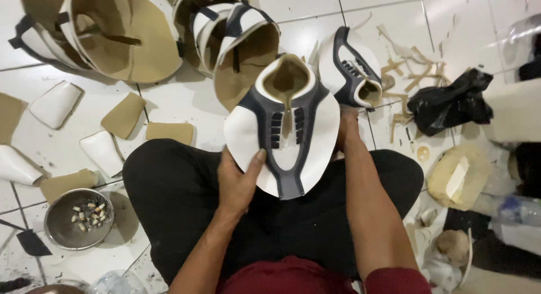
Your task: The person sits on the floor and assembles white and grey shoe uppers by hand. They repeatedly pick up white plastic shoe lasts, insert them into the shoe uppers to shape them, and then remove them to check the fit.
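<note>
- A white and navy shoe upper (284, 122) was held above the lap, left hand (239, 184) fingers clamped on its lower edge.
- The right hand (345, 127) was hidden behind it; its grip could not be told.
- The limp upper might have been creased or dropped onto the tiled floor (186, 102), being gripped only at its edges.

Shoe upper (282, 130): smooth white leather-like panels, matt grey trim, tan matt lining inside. Stacked uppers (118, 34): same white outer, tan fibrous-looking lining. Cut pieces (123, 115): tan, matt, board-like; others white, smooth. Bowl (73, 226): dull brushed metal. Floor (186, 102): glossy white tile, smudged. Bag (448, 102): black glossy crinkled plastic. Trousers (174, 192): black matt cloth. Shirt (287, 277): dark red cloth.
</note>
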